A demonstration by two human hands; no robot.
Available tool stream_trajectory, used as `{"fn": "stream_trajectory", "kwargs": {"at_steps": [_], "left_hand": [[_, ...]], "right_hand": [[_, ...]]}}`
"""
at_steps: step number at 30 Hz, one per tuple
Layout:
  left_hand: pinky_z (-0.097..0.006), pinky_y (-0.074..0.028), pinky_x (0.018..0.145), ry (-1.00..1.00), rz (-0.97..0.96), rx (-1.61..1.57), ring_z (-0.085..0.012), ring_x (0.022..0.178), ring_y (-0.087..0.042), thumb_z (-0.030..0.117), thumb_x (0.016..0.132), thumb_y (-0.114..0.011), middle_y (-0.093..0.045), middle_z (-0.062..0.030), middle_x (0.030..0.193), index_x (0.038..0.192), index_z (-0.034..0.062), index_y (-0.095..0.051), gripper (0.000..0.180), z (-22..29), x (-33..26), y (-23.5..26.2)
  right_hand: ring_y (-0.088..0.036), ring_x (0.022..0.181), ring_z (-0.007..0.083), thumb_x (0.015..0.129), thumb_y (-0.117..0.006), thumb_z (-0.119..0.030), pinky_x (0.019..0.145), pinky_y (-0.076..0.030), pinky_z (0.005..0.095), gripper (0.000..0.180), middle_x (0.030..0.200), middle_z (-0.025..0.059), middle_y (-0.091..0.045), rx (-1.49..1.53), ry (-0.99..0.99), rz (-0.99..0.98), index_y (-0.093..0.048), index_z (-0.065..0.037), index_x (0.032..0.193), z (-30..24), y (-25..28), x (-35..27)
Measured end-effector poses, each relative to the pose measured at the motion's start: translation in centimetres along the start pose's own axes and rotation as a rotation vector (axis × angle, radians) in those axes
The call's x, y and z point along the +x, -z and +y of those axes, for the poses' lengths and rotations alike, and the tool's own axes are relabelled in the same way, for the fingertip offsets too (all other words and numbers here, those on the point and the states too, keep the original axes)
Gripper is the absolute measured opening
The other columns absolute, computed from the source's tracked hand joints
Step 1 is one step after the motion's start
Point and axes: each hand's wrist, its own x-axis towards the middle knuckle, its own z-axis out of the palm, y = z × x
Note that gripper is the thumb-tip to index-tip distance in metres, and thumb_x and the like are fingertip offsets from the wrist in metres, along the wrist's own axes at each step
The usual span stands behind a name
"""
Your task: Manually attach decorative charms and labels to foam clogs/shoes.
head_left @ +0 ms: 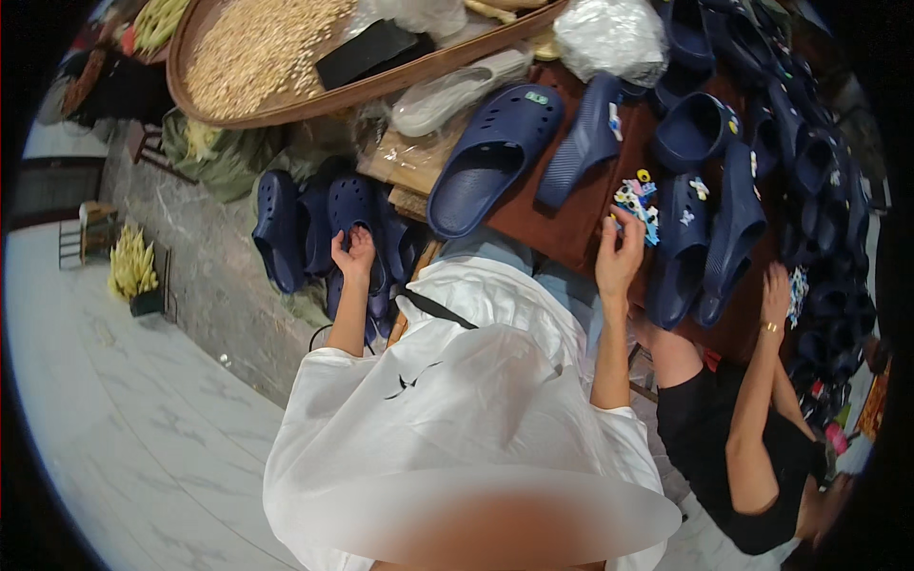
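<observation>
From where I watch, my left hand point(354, 253) rests on a navy clog point(353, 211) in the cluster of dark blue clogs point(286, 228) at the table's left edge, fingers curled over its rim; I cannot tell whether it truly grips the shoe. My right hand point(619, 257) is raised at the sheet of small colourful shoe charms point(636, 203), fingers pinched narrow at its lower edge, touching it.

The charm sheet lies on the brown cloth point(552, 219) between a big navy slide sandal point(495, 157) and an upright pair of navy clogs point(709, 243). A second slide point(583, 141) leans just beside the first. More navy clogs point(800, 143) crowd the right side, packed close together. Above them sits a crinkled clear plastic bag point(609, 36). A wide woven tray point(238, 105) holding pale grain overhangs the top left, with a flat black object point(365, 52) lying in it.

A white sleeve and white garment point(447, 409) fill the lower middle and hide the table's near edge. At the right another person in black reaches in; that person's hand point(776, 290), with a gold bangle point(769, 326), touches the clogs. On the pale marble floor point(114, 400) stands a small pot of yellow-green stalks point(133, 271).
</observation>
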Motion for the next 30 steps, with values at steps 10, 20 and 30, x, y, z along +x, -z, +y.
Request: {"fn": "stream_trajectory", "kwargs": {"at_steps": [10,20,30], "left_hand": [[-0.045,-0.053,0.087,0.163,0.299,0.151,-0.0323,0.101,-0.06,0.024,0.078,-0.066,-0.058,-0.0196,0.108,0.114,-0.0036,-0.05,0.049,0.3,3.3,2.4],[-0.039,-0.052,0.086,-0.445,0.187,0.747,-0.0226,0.1,-0.058,0.009,0.089,-0.056,-0.054,-0.011,0.109,0.119,0.0018,-0.052,0.031,-6.6,-8.4,-7.1],[-0.027,-0.051,0.084,-0.653,-0.961,1.312,-0.0138,0.09,-0.063,-0.002,0.095,-0.051,-0.067,-0.0074,0.097,0.108,0.0,-0.062,0.017,-22.6,-21.1,-13.8]], "right_hand": [[-0.061,0.1,0.0153,0.099,-0.06,-0.026,0.082,-0.05,0.0295,0.035,0.116,0.0081,-0.062,0.552,-0.426,-0.134,-0.058,-0.001,0.123,-0.2,-3.0,4.0],[-0.063,0.093,0.0138,0.094,-0.068,-0.022,0.083,-0.051,0.0323,0.021,0.101,0.0026,-0.067,1.306,-0.865,-0.167,-0.06,-0.007,0.107,0.8,-5.0,9.7],[-0.06,0.075,0.0055,0.092,-0.07,-0.017,0.063,-0.049,0.0212,0.024,0.096,0.001,-0.066,0.922,-0.648,-0.066,-0.058,-0.005,0.108,-5.1,-2.6,1.6]]}}
